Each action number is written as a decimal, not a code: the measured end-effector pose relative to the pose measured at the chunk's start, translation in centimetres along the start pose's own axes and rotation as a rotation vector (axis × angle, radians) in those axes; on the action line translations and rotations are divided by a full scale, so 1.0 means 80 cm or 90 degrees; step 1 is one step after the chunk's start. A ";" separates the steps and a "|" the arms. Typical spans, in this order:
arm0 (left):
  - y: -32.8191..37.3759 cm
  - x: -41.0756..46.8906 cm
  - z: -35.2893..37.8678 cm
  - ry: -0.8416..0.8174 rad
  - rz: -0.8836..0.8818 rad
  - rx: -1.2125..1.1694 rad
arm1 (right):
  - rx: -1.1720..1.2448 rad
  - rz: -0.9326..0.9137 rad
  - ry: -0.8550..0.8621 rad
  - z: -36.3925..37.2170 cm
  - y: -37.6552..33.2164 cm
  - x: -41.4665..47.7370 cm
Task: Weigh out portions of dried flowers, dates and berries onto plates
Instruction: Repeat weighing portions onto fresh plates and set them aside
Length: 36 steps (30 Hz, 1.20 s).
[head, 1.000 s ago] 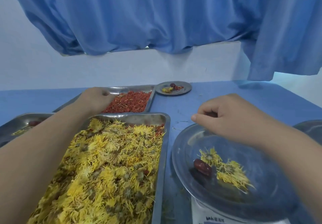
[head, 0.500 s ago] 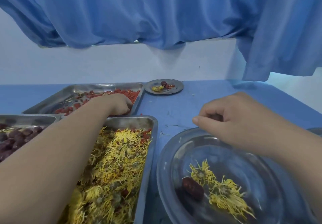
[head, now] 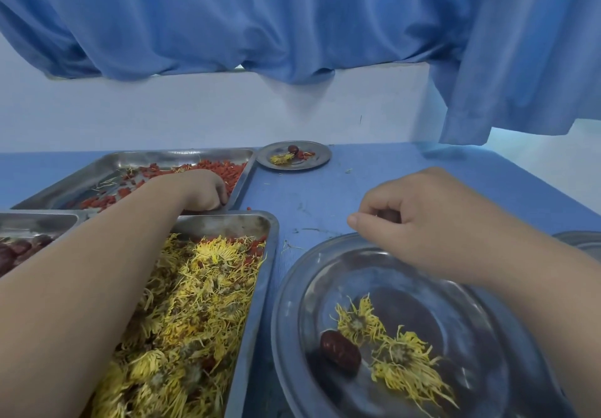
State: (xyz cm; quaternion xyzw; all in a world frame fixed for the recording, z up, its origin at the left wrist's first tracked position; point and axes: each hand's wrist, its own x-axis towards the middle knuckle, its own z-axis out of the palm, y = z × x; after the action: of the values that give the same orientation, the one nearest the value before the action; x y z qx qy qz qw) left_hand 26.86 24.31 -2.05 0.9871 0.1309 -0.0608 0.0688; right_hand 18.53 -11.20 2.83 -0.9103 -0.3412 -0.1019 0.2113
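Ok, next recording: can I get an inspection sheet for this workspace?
Surface: blue table, scuffed.
Job's things: flower tray nearest; berry tray behind it; date tray at left; near plate holds one date and flowers; far plate holds all three.
Clutter: stray petals and a loose berry on the table; another plate's edge at right.
Hands: left hand down among the berries, grasp hidden; right hand curled above the near plate's far rim, contents unclear.
Cables: nothing seen.
Surroundings: blue curtain, pale wall.
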 end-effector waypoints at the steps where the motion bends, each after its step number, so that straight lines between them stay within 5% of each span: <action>1: 0.000 0.000 0.000 -0.001 0.003 -0.012 | -0.001 -0.002 -0.002 0.000 0.000 0.000; 36: -0.016 0.017 -0.002 -0.077 0.026 -0.010 | -0.021 -0.019 -0.008 0.005 0.002 0.002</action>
State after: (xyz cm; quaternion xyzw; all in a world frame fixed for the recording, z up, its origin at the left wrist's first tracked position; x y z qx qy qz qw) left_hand 27.82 25.86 -2.21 0.9835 0.1071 -0.1175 0.0857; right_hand 18.74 -11.04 2.47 -0.9089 -0.3544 -0.1049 0.1929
